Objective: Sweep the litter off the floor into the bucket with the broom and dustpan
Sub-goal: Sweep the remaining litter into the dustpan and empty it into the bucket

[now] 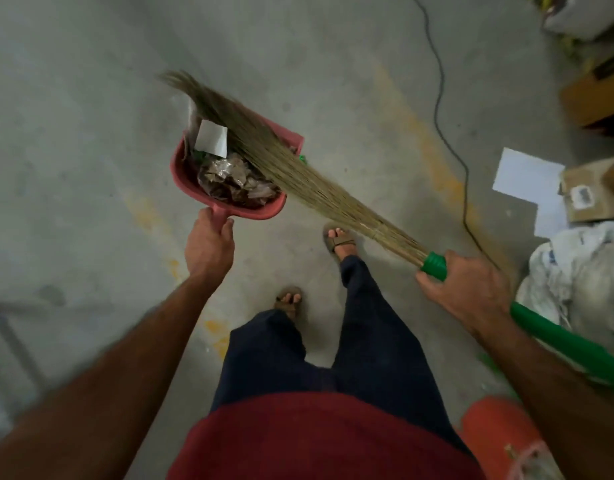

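My left hand (208, 247) grips the handle of a red dustpan (191, 174), held above the floor ahead of me. The pan holds litter (229, 181): crumpled brown wrappers and a white paper scrap. My right hand (468, 289) grips the green handle of a grass broom (309, 174). Its bristles lie across the right side of the pan and reach past its far edge. An orange bucket (495, 431) sits at the lower right, beside my right leg, partly hidden by my forearm.
A black cable (440, 109) runs across the concrete floor on the right. White paper sheets (527, 178), cardboard boxes (596, 195) and a crumpled white sack (575, 268) lie along the right edge. My sandalled feet (340, 240) stand mid-floor. A metal frame leg shows at the left.
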